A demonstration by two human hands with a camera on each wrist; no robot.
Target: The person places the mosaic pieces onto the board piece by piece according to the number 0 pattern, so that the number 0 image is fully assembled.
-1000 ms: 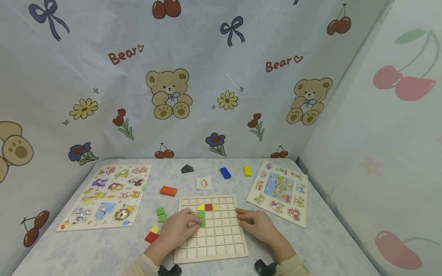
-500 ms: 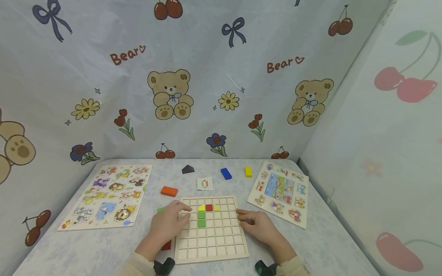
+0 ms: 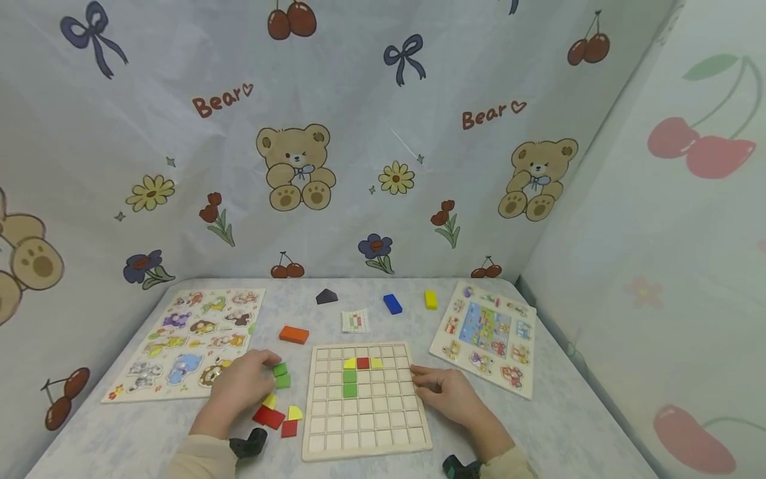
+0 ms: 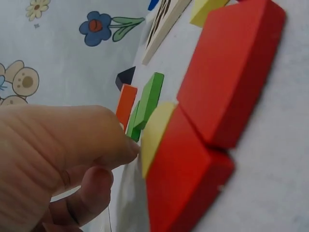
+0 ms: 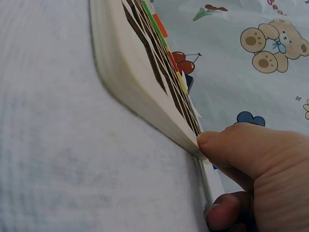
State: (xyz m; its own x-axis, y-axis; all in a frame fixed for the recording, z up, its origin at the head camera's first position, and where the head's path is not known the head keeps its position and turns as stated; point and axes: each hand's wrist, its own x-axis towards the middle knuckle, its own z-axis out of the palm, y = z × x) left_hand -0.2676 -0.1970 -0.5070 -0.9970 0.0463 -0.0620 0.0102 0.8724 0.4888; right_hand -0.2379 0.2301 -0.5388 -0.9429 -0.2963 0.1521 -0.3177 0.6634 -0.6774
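Note:
My left hand (image 3: 245, 380) is left of the wooden grid board (image 3: 383, 412), its fingertips right at two green square blocks (image 3: 283, 382) on the table. In the left wrist view the thumb and fingers are loosely bent with nothing between them, and the green blocks (image 4: 150, 100) lie just beyond. Below this hand are red blocks (image 3: 289, 428) and yellow quarter-round blocks (image 3: 295, 413). My right hand (image 3: 445, 392) touches the board's right edge with its fingertips. On the grid sit a red block (image 3: 362, 363) between two yellow pieces (image 3: 376, 363), and two green squares (image 3: 350, 383) beneath.
Behind the board lie a small pattern card (image 3: 356, 320), an orange block (image 3: 294, 334), a black block (image 3: 326, 297), a blue block (image 3: 392, 304) and a yellow block (image 3: 431, 299). Picture puzzle boards stand at left (image 3: 179, 346) and right (image 3: 485, 332).
My left hand has left the green square on the grid and moved left off the board to the loose green blocks. The right hand stays at the board's edge.

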